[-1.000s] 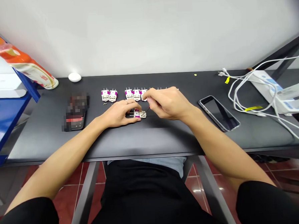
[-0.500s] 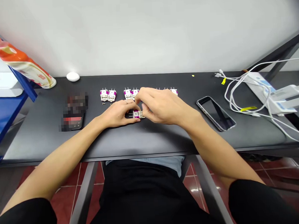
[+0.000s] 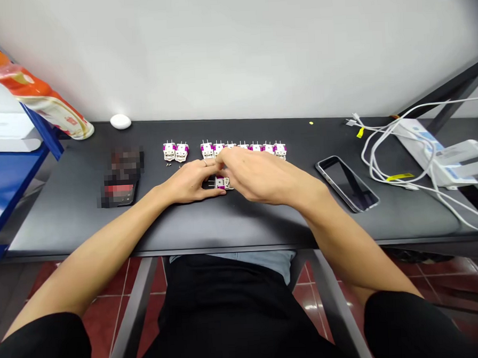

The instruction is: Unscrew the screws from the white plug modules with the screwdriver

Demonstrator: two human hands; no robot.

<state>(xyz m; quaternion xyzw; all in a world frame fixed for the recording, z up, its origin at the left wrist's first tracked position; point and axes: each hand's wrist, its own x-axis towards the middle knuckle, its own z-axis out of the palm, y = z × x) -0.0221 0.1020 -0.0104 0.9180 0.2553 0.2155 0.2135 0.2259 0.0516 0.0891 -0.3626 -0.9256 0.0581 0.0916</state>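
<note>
1. At centre frame, the left hand (image 3: 189, 182) has its fingers (image 3: 211, 180) curled narrowly against the left end of a white plug body (image 3: 225, 183). The plug body has magenta parts and metal prongs, and sits low over the black counter (image 3: 65, 225).
2. The right hand (image 3: 258, 175) lies over the plug body from the right. Its fingers hide the contact, so whether they grip cannot be told.
3. Handling, as judged: the plug body should be light, stiff and small. Take hold by its plastic sides, not by the prongs.
4. Just beyond, at upper centre, stand two plug units (image 3: 175, 152) and a row of seven (image 3: 243, 150). Tiny screws (image 3: 168, 165) lie near the pair.
5. At mid-left lies a blurred phone (image 3: 122, 177); at mid-right, a smartphone (image 3: 346, 184).
6. Farthest: an orange-and-white package (image 3: 38, 90) and a white oval object (image 3: 120, 121) at upper left; white cables (image 3: 382, 161) and a power strip (image 3: 425, 148) at upper right.
</note>
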